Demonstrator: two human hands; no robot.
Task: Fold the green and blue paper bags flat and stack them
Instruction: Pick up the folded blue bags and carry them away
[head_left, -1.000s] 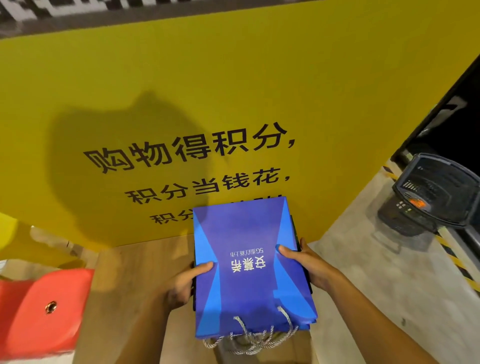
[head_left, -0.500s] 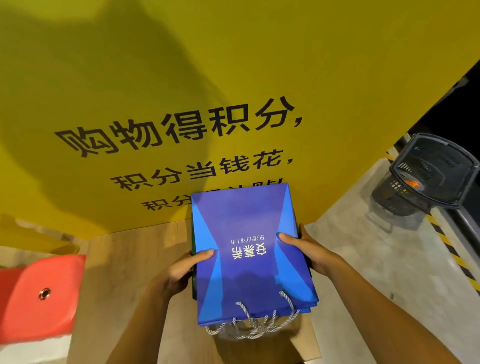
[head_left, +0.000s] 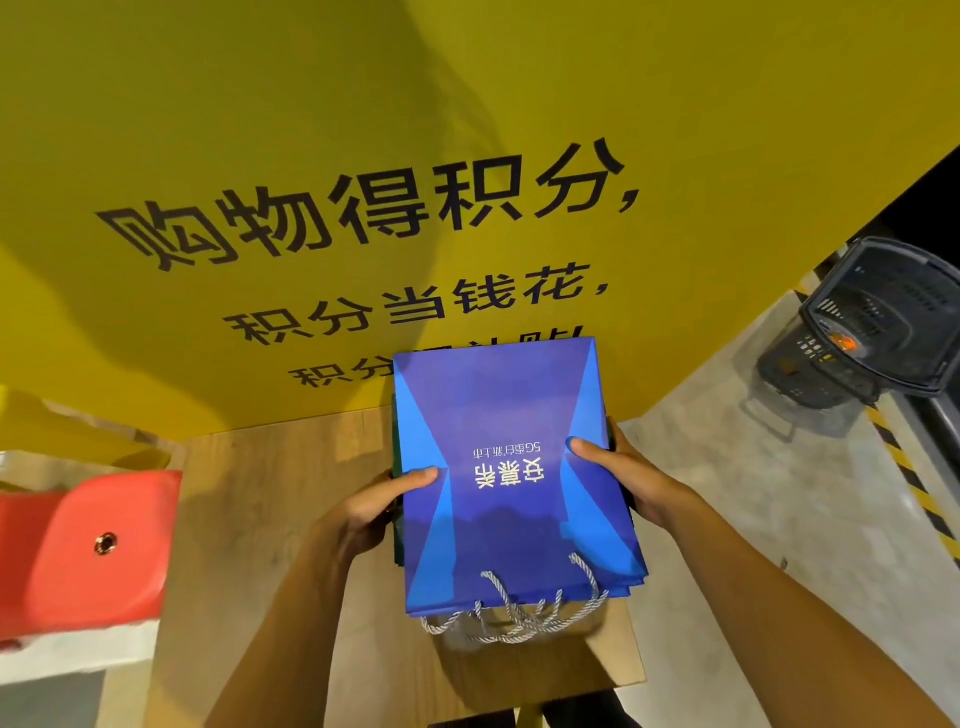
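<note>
Bags lie flat in a stack (head_left: 519, 519) at the lower centre of the frame, over the right part of the wooden counter (head_left: 260, 519). The blue bag (head_left: 498, 405) is on top, its white print upside down, and its twisted rope handles (head_left: 514, 610) trail off the near edge. A dark sliver of the green bag (head_left: 397, 525) shows beneath it along the left side.

The left hand (head_left: 371, 506) pinches the stack's left edge with its thumb laid on the blue face. The right hand (head_left: 626, 475) pinches the right edge the same way. The fingers of both hands go under the stack and are hidden.

Behind the stack stands a yellow wall (head_left: 311, 130) with black lettering. A red seat (head_left: 83, 551) sits at the lower left. At the right edge, a dark plastic basket (head_left: 883, 322) rests on the concrete floor (head_left: 769, 499).
</note>
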